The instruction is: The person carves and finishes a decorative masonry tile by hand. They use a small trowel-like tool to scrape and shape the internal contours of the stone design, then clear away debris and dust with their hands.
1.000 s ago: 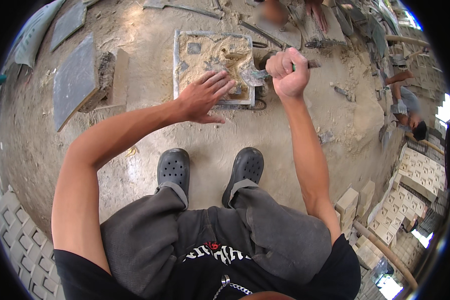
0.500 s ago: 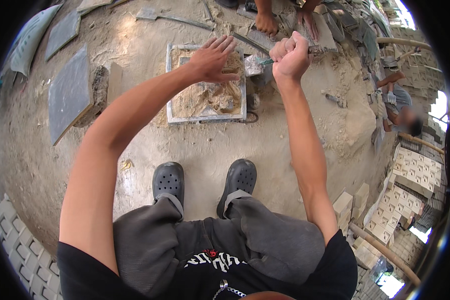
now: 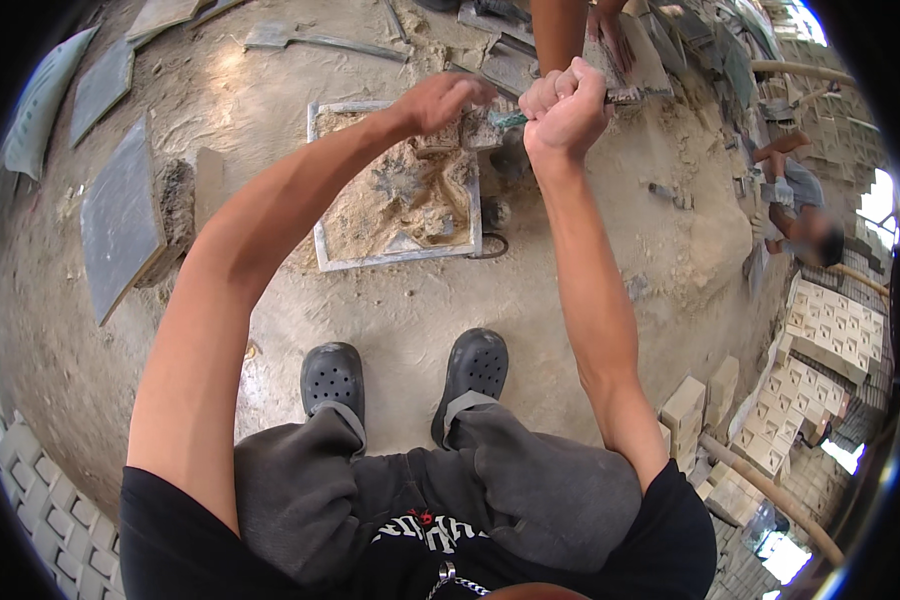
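one frame (image 3: pixel 402 257), one trowel (image 3: pixel 508 119), two clogs (image 3: pixel 333 376)

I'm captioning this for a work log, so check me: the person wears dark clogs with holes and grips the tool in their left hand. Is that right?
Not quite: the head view shows the tool gripped in the person's right hand, not the left hand. The dark clogs with holes are as you said.

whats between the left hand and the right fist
In the head view, the green part of a tool shows there, reaching from the right fist toward the left hand.
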Tool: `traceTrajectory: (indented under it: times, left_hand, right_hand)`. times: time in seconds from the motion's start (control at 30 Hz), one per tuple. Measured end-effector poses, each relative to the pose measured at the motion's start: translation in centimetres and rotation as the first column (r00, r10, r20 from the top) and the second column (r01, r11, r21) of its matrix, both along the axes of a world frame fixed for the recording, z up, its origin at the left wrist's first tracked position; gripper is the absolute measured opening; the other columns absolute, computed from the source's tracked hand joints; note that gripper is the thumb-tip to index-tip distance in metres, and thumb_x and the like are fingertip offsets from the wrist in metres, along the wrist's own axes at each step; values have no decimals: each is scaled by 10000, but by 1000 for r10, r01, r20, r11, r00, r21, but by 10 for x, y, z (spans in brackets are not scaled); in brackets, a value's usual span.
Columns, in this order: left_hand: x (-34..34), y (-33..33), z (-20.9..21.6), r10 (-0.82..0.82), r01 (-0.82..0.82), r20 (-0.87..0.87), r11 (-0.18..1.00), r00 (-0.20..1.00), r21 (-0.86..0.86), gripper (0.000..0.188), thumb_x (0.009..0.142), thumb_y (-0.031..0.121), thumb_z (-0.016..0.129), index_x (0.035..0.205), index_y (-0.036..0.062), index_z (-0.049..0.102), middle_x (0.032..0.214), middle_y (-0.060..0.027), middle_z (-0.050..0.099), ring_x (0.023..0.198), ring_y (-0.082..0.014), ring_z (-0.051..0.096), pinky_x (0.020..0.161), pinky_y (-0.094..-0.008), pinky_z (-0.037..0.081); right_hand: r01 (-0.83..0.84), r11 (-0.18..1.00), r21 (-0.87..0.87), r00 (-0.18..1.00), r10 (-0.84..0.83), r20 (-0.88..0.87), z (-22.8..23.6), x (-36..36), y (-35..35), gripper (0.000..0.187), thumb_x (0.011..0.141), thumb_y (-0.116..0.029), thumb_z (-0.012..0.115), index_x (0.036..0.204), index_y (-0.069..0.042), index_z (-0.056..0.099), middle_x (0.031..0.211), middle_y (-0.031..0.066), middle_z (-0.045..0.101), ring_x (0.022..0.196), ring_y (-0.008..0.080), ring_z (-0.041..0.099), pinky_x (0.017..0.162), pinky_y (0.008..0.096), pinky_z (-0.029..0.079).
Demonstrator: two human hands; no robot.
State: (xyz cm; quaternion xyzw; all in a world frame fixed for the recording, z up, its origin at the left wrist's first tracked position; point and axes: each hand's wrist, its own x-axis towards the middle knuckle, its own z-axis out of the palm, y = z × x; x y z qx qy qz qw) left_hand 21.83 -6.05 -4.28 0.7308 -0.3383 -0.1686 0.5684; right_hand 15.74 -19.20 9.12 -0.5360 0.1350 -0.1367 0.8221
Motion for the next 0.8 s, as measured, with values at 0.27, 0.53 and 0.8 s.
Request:
traceTrajectory:
  times: [0.27,0.53,0.8]
  left_hand:
    - [20,-25,-13,-34,70,-387,994,922,81,758,998,508,154,1286,-74,544,1250,-222,618,1179,-329,566,1060,-411,391]
    - [14,-9,0,-15,60,-236,981,972,183,762,987,518,149,1297,-58,540,1282,-246,585,1183,-319,558,1030,-411,406]
    - [17,-19,-12,19,26,-306,990,952,142,787,984,522,147,1269,-86,558,1239,-242,608,1094,-308,594,979,-411,446]
  right_hand:
    - [-51,998,48,997,47,66,-41,8,2,405,888,-137,503,554,-157,275,441,-26,301,340,108,282,351,290,198]
    - [-48,991,-123,998,53,36,-42,7,3,436,911,-261,451,533,-161,260,439,-22,224,383,140,181,410,335,189]
    - [-83,990,-115,995,88,41,-44,11,-8,397,869,-198,480,524,-164,289,444,-11,285,372,137,250,402,322,224]
